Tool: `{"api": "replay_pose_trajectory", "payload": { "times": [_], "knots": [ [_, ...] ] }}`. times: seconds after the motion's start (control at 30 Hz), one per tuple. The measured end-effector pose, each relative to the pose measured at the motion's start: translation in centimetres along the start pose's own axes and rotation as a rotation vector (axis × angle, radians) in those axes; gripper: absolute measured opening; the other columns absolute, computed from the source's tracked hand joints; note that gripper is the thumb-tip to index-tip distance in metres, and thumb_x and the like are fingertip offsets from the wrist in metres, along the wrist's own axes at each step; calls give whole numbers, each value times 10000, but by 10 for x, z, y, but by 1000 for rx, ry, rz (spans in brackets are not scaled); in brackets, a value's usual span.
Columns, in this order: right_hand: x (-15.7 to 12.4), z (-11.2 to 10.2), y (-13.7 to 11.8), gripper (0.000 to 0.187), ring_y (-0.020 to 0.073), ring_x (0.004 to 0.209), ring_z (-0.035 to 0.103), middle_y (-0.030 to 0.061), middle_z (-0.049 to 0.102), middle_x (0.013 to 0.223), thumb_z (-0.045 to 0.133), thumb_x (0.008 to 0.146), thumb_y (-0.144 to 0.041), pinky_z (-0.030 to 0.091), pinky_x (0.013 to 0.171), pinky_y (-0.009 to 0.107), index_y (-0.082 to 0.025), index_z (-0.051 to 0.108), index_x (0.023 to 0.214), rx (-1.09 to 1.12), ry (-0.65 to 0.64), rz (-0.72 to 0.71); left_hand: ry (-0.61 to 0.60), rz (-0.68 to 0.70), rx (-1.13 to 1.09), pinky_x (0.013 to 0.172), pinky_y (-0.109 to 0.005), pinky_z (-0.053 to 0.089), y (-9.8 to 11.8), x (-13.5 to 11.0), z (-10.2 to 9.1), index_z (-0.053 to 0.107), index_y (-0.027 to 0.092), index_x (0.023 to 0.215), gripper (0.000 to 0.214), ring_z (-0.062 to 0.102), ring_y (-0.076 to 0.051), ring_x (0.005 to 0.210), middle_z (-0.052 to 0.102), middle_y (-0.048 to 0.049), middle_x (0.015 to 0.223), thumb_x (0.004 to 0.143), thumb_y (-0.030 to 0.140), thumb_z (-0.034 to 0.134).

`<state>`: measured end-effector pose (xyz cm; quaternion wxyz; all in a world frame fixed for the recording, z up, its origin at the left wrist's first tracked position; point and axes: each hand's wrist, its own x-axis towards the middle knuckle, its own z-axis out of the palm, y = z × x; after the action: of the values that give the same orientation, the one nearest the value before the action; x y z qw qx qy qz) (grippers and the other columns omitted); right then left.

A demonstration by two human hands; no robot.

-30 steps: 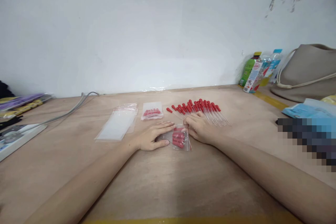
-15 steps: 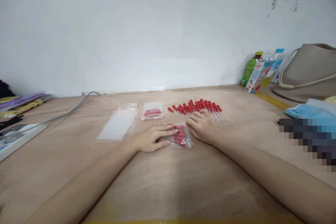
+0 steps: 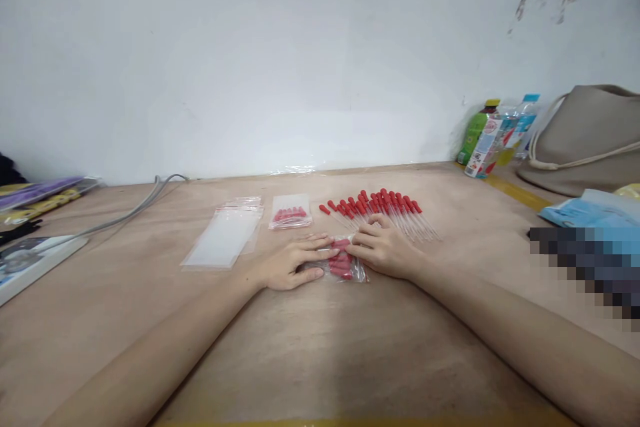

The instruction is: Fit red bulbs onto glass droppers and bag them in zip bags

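Observation:
My left hand (image 3: 295, 261) lies flat, fingers stretched over the left part of a clear plastic bag (image 3: 359, 269) holding several red-bulbed droppers (image 3: 341, 267). My right hand (image 3: 387, 248) rests at the bag's upper right, fingers apart and slightly bent, one fingertip touching the bag near the red bulbs. Just beyond it, a fanned pile of loose droppers (image 3: 383, 199) with red bulbs and clear stems lies on the table. A filled bag of droppers (image 3: 290, 212) sits behind my left hand. Flat clear zip bags (image 3: 223, 237) are stacked to its left.
A grey cable (image 3: 143, 203) runs along the left over a white box (image 3: 45, 260). Purple and yellow packets (image 3: 45, 197) lie at the far left. Drink bottles (image 3: 483, 140), a grey-brown bag (image 3: 590, 137) and a blue packet (image 3: 585, 217) stand or lie at the right.
My right hand's fingers have spread and shifted slightly left onto the bag, near the red bulbs. My left hand stays in place on the bag.

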<state>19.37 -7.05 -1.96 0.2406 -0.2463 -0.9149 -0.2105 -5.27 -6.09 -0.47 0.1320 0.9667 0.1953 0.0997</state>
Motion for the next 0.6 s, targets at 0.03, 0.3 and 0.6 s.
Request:
{"api": "replay_pose_trajectory", "payload": {
  "times": [0.03,0.3,0.6],
  "knots": [
    [1,1,0,307,139,728,483,28,620,718,341,892,-169,296,809,363,-226,637,831,-15,2,27,1,0,-1,1082,-414,208,0,0,0,320,268,1338,463,219,-202,1316,251,-28,1425,886,306,414],
    [-8,-6,-5,277,167,857,497,53,615,908,426,776,-117,301,817,360,-205,619,954,133,11,20,-29,-43,29,1083,-432,195,4,0,-4,310,273,1341,464,199,-206,1323,247,-25,1426,890,329,408],
    [-14,-4,-15,185,136,733,560,27,646,747,486,817,-309,359,831,338,-213,637,864,347,40,4,14,-132,-29,1080,-437,193,2,-1,-6,341,274,1326,458,242,-207,1309,284,-31,1415,886,382,405]
  ]
}}
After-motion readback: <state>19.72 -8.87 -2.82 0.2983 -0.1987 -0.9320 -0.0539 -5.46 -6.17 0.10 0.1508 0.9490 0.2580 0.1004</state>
